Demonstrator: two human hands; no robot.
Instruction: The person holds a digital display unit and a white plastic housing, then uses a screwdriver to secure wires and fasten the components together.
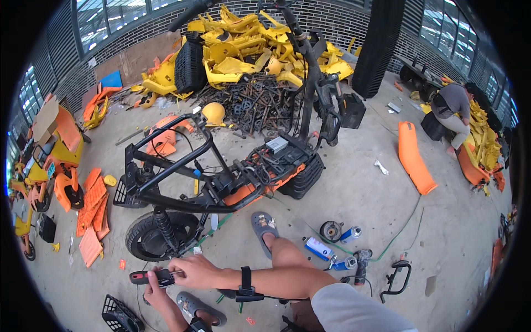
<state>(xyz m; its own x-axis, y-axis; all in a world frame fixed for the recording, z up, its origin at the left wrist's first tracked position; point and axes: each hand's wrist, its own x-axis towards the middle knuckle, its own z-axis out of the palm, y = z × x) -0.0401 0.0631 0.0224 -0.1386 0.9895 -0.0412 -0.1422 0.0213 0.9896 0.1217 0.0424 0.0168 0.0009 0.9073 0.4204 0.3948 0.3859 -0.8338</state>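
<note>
Low at the left, my two hands meet near the rear wheel point(137, 238) of a stripped black scooter frame point(185, 202). My left hand point(159, 300) is closed around a short hand tool with a red-and-black grip point(139, 278) and a dark body with pale marks; its exact kind is unclear. From the right, my right hand point(193, 273) pinches at the tool's other end, with a thin metallic bit showing by the fingertips. What else those fingers hold is hidden. The frame stands above my hands, its wiring and an orange side strip exposed.
Spray cans point(350, 234), a blue-and-white box point(318, 249), a round metal part point(331, 231) and a cordless drill point(362, 265) lie right of my leg. An orange panel point(415, 160) is farther right. Yellow panels point(238, 44) pile behind; another person point(452, 108) sits far right.
</note>
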